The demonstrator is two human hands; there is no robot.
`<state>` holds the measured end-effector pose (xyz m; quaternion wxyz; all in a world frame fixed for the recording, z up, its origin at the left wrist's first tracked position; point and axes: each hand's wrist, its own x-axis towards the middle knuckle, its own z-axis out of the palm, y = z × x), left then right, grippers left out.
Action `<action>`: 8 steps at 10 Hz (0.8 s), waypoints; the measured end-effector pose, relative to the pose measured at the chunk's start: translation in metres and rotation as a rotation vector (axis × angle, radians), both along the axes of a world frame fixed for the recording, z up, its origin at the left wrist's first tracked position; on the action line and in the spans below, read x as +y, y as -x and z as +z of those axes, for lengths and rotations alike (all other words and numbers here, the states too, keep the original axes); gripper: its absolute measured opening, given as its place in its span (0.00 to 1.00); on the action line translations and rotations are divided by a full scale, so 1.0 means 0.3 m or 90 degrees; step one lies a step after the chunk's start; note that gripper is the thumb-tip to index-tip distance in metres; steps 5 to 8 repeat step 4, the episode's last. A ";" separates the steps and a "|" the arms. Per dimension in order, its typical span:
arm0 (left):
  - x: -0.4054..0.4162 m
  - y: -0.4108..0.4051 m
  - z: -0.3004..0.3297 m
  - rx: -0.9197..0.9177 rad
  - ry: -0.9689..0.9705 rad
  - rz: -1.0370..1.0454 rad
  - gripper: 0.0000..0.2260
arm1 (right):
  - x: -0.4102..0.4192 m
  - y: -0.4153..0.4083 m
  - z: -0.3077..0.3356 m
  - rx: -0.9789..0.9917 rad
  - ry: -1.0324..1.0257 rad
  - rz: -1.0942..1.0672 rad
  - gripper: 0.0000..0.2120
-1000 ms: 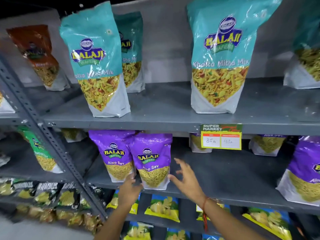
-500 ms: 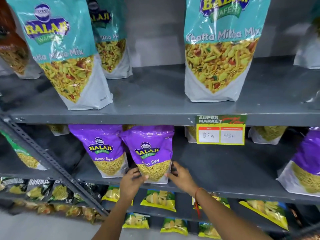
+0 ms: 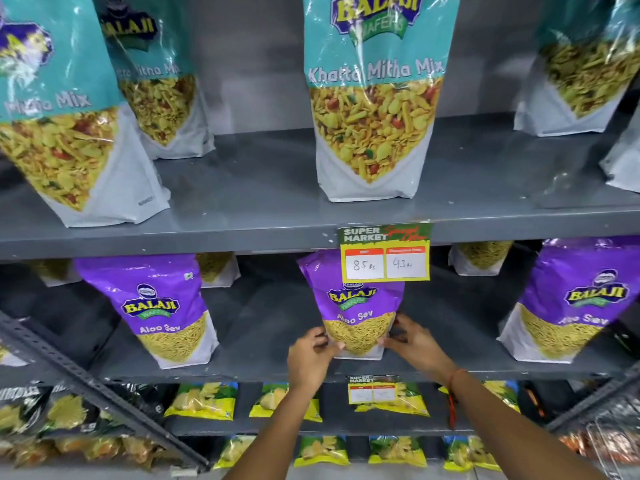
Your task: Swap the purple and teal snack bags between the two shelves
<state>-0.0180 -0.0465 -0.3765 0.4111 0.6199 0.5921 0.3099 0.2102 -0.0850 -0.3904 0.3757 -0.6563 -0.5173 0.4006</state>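
Held bag: I see a purple Aloo Sev bag (image 3: pixel 356 306) upright on the lower shelf (image 3: pixel 263 370), its top partly behind the price tag (image 3: pixel 385 252).
Left hand (image 3: pixel 311 358): fingers closed on the bag's lower left corner.
Right hand (image 3: pixel 414 344): clasping the lower right edge.
Lift: I can't tell if the base is clear of the shelf.
Neighbours: second purple bag (image 3: pixel 162 306) well to the left, a third (image 3: pixel 575 299) right.
Upper shelf (image 3: pixel 242 220): teal Khatta Mitha Mix bag (image 3: pixel 375 98) directly above.

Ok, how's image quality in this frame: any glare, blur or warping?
Head view: glare streaks the teal bags; wide-angle warping tilts bags near the edges; the bottom-left packets are smeared; both hands and the purple bag between them are fairly sharp.
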 end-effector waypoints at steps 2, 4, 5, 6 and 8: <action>-0.012 -0.016 0.007 0.035 -0.010 0.002 0.21 | -0.001 -0.009 -0.015 -0.014 -0.019 -0.014 0.21; -0.085 0.002 0.071 0.022 -0.045 0.034 0.20 | -0.067 0.062 0.070 0.002 -0.074 -0.102 0.21; -0.085 0.002 0.071 0.022 -0.045 0.034 0.20 | -0.067 0.062 0.070 0.002 -0.074 -0.102 0.21; -0.085 0.002 0.071 0.022 -0.045 0.034 0.20 | -0.067 0.062 0.070 0.002 -0.074 -0.102 0.21; -0.085 0.002 0.071 0.022 -0.045 0.034 0.20 | -0.067 0.062 0.070 0.002 -0.074 -0.102 0.21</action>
